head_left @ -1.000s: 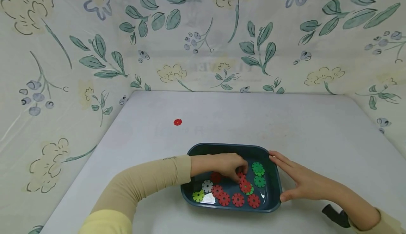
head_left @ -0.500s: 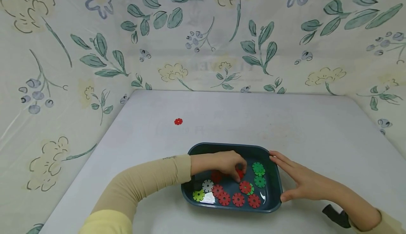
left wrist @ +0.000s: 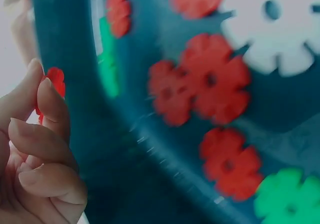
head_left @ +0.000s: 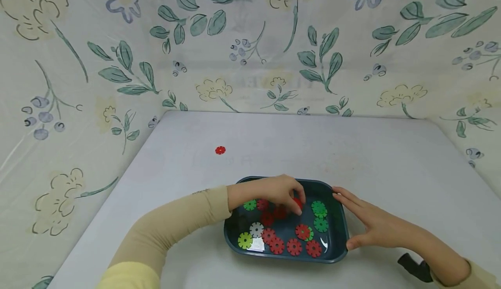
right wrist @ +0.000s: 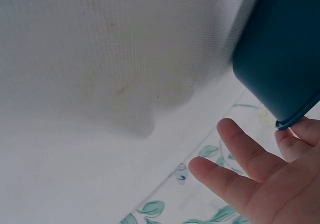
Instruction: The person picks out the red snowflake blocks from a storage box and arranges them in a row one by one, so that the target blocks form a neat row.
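My left hand [head_left: 278,192] is over the far side of a dark teal tray [head_left: 335,243]. Its thumb and index finger pinch a red flower-shaped disc [left wrist: 58,81], clearest in the left wrist view. Inside the tray lie several more red discs [head_left: 294,246], green discs [head_left: 318,209], a white disc [head_left: 256,230] and a yellow-green disc [head_left: 245,240]. My right hand [head_left: 369,222] has its fingers spread at the tray's right end. In the right wrist view, some of its fingertips touch the tray rim [right wrist: 295,121]; two other fingers extend away from it.
One red disc [head_left: 220,150] lies alone on the white table [head_left: 372,154], beyond the tray to the left. A floral-patterned sheet [head_left: 250,80] rises behind the table and along its sides. A black strap [head_left: 415,266] is by the right wrist.
My left hand has lifted off the tray's middle and moved toward its far side, carrying a red disc. Discs beneath it are now uncovered. The right hand stays where it was.
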`<action>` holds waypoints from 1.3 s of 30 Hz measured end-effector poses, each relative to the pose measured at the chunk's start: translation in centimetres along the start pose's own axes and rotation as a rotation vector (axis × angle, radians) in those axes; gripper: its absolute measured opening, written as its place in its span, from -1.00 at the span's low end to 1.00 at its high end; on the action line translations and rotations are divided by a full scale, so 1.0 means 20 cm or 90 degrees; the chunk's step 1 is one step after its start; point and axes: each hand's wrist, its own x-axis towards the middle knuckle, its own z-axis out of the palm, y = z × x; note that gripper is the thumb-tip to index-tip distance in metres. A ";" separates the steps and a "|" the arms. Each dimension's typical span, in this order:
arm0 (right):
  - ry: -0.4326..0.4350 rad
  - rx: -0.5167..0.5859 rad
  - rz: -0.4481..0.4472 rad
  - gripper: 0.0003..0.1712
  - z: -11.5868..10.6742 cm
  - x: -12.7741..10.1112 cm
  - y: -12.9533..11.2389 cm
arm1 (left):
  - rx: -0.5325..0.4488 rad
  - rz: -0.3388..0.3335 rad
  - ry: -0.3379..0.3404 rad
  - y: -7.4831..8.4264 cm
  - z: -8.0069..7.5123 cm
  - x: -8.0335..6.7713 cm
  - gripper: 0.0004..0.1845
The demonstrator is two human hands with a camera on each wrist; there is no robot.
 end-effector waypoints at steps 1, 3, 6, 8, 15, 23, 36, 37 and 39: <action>-0.001 0.001 0.002 0.15 0.00 0.00 0.00 | -0.010 0.002 0.006 0.00 -0.02 -0.01 -0.72; -0.002 -0.001 0.003 0.15 0.00 0.00 -0.01 | -0.028 0.000 0.020 0.01 -0.07 -0.03 -0.71; 0.000 0.002 0.012 0.14 -0.01 0.00 -0.01 | -0.063 -0.005 0.042 0.02 -0.15 -0.06 -0.69; 0.002 0.004 0.019 0.14 -0.01 0.01 -0.02 | -0.081 -0.005 0.063 0.01 -0.21 -0.08 -0.68; 0.002 0.001 0.034 0.15 -0.01 0.01 -0.02 | -0.128 -0.006 0.164 -0.06 -0.41 -0.17 -0.67; 0.005 -0.004 0.027 0.14 -0.01 0.01 -0.02 | -0.169 -0.069 0.262 -0.24 -0.54 -0.22 -0.62; 0.006 0.009 0.026 0.14 -0.01 0.02 -0.03 | -0.270 -0.201 0.353 -0.59 -0.53 -0.21 -0.52; 0.005 0.010 0.027 0.14 -0.01 0.02 -0.03 | -0.275 -0.208 0.354 -0.62 -0.52 -0.20 -0.51; 0.006 0.010 0.028 0.14 -0.01 0.03 -0.03 | -0.283 -0.217 0.355 -0.68 -0.50 -0.19 -0.51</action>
